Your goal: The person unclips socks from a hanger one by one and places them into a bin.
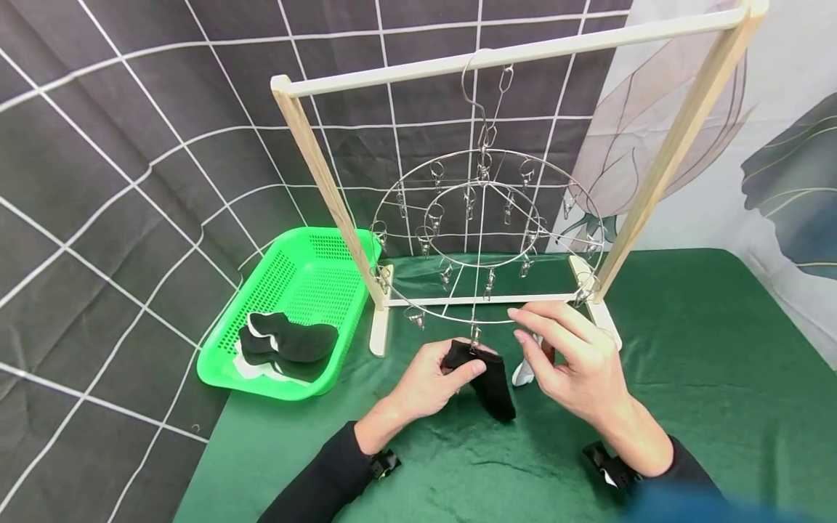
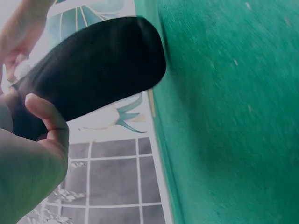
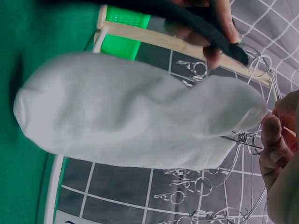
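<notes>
My left hand (image 1: 428,381) pinches the cuff of a black sock (image 1: 495,392) under a metal clip at the front of a round wire drying hanger (image 1: 480,263). In the left wrist view the sock (image 2: 103,65) stretches past the thumb, its toe end free. My right hand (image 1: 575,359) is at the hanger's front rim, thumb and index finger around the wire. Beneath it a white sock (image 3: 126,112) hangs from a clip (image 3: 243,137), mostly hidden behind the hand in the head view.
A wooden stand (image 1: 523,54) carries the hanger, whose other clips dangle around two rings. At left, a green plastic basket (image 1: 314,283) holds several black and white socks (image 1: 288,345). Green cloth (image 1: 706,407) covers the table, and a gridded dark curtain (image 1: 111,240) hangs behind.
</notes>
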Demonstrator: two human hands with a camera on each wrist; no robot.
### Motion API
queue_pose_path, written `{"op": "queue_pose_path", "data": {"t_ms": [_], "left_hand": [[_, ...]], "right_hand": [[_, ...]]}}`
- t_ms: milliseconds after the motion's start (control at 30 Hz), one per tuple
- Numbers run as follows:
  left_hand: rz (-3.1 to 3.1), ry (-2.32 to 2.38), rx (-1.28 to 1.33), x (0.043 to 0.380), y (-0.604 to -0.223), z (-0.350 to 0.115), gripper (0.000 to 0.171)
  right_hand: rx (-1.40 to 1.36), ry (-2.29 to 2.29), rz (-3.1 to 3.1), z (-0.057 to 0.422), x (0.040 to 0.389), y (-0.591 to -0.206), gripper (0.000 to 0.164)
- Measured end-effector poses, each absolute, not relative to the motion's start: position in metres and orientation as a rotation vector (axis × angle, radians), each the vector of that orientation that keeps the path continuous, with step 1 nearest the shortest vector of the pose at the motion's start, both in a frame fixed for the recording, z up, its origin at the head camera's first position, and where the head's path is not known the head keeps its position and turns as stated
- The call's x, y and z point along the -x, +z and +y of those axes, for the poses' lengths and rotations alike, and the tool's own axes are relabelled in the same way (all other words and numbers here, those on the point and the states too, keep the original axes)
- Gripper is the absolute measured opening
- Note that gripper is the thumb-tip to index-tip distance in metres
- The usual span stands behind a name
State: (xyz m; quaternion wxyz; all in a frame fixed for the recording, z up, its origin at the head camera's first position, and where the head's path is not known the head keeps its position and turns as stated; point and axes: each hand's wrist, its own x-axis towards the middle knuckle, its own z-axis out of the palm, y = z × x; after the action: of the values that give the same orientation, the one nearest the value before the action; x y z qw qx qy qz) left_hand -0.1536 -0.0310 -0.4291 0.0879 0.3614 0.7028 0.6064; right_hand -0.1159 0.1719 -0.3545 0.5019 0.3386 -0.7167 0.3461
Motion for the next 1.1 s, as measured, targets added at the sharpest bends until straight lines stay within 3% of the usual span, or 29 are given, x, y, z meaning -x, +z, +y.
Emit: {"op": "queue_pose_path", "data": {"t_ms": [133,300,533,767,1100], "left_hand": [[2.173,1.794,-1.044,0.151,-0.437,-0.031,0.008],[2.086,1.862,-1.059,0.15,-0.443,-0.032,0.011],[2.073,1.893,-1.034,0.146,-0.44,-0.032,0.01],[2.103,1.861,-1.117,0.135,-0.419,-0.03,0.008],[2.171,1.797,-1.157,0.129,-0.409,-0.028,0.011]], "right_hand": [[-0.819,0.836,-1.737,0.172,0.116,-0.356,0.016],[-0.809,0.896,-1.687,0.172,0.116,-0.359,0.017],[-0.84,0.981,-1.628,0.164,0.115,-0.365,0.006],[-0.901,0.99,-1.823,0.148,0.109,-0.368,0.028],[-0.901,1.303,-1.716,0.143,0.109,-0.375,0.032]]}}
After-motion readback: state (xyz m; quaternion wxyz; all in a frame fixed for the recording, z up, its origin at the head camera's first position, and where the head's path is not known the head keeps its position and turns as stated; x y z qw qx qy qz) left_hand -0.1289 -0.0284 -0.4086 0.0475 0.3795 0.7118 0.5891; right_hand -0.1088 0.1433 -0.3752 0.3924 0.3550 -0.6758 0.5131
